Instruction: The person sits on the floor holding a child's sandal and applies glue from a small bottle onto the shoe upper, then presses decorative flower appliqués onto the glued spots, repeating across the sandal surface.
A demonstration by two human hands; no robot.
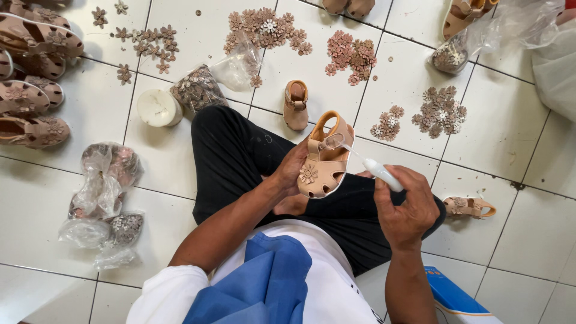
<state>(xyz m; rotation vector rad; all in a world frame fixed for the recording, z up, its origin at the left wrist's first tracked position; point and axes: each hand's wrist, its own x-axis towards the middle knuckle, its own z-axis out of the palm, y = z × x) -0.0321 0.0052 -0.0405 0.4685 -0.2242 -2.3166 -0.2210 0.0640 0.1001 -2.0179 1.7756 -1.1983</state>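
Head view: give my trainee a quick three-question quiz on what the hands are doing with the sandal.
1. True or false: the left hand holds the small tan sandal.
2. What does the right hand hold? A) scissors B) white glue applicator C) brush
3. Fill in: the sandal's toe already bears a flower-shaped ____.

Key: 1 true; 2 B, its thin nozzle reaches toward the sandal's strap; 3 ornament, like the loose ornament piles on the tiled floor.
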